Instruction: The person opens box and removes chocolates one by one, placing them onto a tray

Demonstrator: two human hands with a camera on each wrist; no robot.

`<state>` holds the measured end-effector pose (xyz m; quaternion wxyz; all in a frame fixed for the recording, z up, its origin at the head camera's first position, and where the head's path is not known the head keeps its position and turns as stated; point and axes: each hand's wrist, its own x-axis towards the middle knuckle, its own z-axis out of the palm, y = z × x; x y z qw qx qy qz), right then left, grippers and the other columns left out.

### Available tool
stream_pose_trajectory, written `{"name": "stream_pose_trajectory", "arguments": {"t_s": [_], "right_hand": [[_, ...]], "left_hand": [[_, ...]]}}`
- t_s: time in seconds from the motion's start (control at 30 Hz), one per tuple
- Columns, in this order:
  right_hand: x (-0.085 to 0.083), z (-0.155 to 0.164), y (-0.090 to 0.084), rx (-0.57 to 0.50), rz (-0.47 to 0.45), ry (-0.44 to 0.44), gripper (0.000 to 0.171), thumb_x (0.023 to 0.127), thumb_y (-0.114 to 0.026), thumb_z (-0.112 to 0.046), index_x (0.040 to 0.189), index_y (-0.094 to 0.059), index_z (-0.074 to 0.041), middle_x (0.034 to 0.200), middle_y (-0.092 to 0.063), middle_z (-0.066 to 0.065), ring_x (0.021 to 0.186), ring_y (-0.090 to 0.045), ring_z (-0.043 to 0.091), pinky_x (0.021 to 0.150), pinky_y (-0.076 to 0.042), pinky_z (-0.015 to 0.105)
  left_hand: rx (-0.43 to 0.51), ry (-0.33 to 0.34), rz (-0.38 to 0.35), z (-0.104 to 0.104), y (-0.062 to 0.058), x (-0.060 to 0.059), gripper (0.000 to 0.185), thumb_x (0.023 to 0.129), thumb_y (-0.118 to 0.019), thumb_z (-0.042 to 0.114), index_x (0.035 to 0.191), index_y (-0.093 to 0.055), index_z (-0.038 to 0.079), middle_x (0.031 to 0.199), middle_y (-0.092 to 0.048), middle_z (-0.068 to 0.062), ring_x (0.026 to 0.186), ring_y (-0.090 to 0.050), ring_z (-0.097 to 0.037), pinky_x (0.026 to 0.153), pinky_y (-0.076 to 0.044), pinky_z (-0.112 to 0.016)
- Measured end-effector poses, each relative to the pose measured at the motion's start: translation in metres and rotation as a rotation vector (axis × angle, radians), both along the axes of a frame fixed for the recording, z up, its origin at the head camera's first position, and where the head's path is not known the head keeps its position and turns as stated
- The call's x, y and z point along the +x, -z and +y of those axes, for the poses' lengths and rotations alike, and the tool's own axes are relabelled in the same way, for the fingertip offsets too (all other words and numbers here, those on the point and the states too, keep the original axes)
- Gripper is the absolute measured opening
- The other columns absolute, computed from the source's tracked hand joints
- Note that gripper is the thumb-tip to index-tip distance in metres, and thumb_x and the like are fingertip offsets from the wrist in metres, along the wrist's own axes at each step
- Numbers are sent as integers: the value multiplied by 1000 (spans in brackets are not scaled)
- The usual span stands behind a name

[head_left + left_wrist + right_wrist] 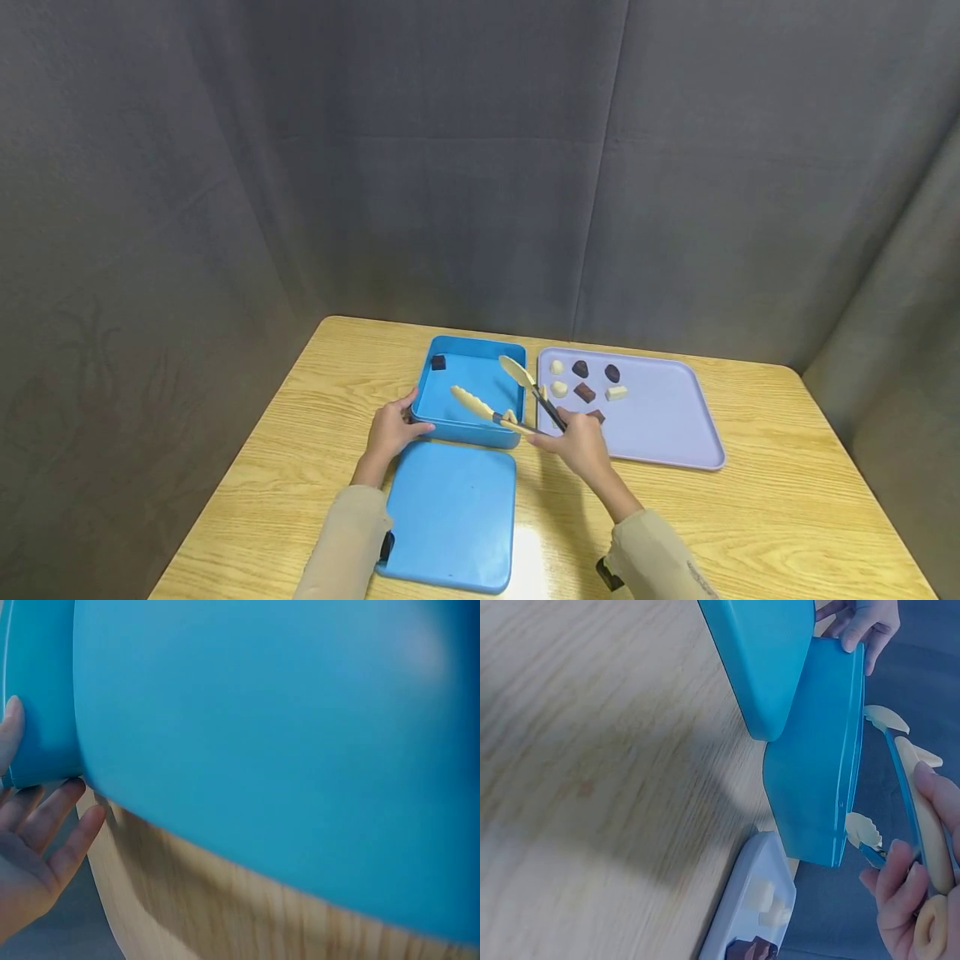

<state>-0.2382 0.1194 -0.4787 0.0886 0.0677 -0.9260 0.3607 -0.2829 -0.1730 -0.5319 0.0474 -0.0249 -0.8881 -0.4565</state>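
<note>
My left hand [392, 429] grips the near left corner of an open blue box [465, 432], thumb on its front wall and fingers along its left side. Inside, at the far left, sits one dark square chocolate [438, 362]. With my right hand [581, 442] I hold a pair of tongs [551, 410] with dark arms and cream tips. The tips are spread wide over the box with nothing between them. On the lilac tray [667, 417] to the right lie several chocolates, among them a white bar [617, 392], a brown block [584, 392] and a dark piece [612, 373].
A flat blue lid [450, 517] lies on the wooden table [787, 508] just in front of the box, under my left forearm. The tray stands close beside the box's right wall. Grey curtains [450, 208] hang behind the table and along both sides.
</note>
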Motion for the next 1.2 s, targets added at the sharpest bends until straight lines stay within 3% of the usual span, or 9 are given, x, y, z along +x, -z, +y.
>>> {"name": "stream_pose_trajectory", "arguments": {"t_s": [0.13, 0.23, 0.37, 0.53, 0.77, 0.93, 1.2], "right_hand": [[-7, -5, 0, 44, -12, -10, 38, 64, -79, -32, 78, -61, -2, 51, -38, -2, 47, -35, 12, 41, -26, 25], [-12, -10, 0, 58, -31, -15, 45, 63, -80, -32, 87, -64, 2, 52, -41, -1, 48, -37, 13, 42, -27, 25], [-17, -14, 0, 64, -51, -29, 40, 63, -80, -33, 75, -61, 0, 50, -36, -3, 46, -34, 11, 41, -26, 24], [-22, -19, 1, 74, -69, -37, 38, 63, -80, -34, 65, -53, -6, 48, -31, -5, 44, -31, 10, 40, -25, 23], [-31, -27, 4, 84, -126, -24, 41, 61, -81, -34, 62, -50, -6, 48, -36, -3, 42, -35, 10, 37, -27, 23], [-38, -34, 4, 80, -192, 10, 42, 61, -81, -34, 64, -50, -6, 50, -35, -1, 43, -36, 12, 38, -27, 23], [-47, -40, 5, 131, -205, 2, 41, 61, -81, -35, 69, -55, -4, 54, -38, -1, 46, -38, 12, 39, -28, 23]], "left_hand": [[-14, -2, -8, -1, 0, -2, 69, 74, -74, 25, 131, -43, 2, 128, -45, -19, 113, -47, -31, 83, -47, -37], [-10, -10, -25, -2, 0, -3, 65, 78, -70, 30, 131, -44, 3, 129, -44, -18, 115, -46, -29, 72, -48, -31], [6, -16, -33, -2, 0, -3, 61, 80, -68, 28, 130, -44, 2, 128, -45, -19, 112, -48, -29, 62, -46, -27], [14, -8, -8, -1, -1, -2, 60, 79, -69, 25, 129, -45, 1, 127, -46, -18, 114, -46, -29, 73, -48, -30], [34, -19, -17, -1, 1, -1, 59, 79, -69, 22, 129, -45, 0, 127, -45, -19, 113, -47, -30, 66, -46, -26], [41, -20, -21, 0, 2, -3, 59, 79, -69, 22, 128, -46, 1, 127, -46, -18, 113, -46, -30, 76, -49, -32], [54, -21, -36, -1, -2, -3, 56, 80, -68, 21, 128, -46, 1, 128, -46, -16, 113, -47, -30, 85, -45, -39]]}}
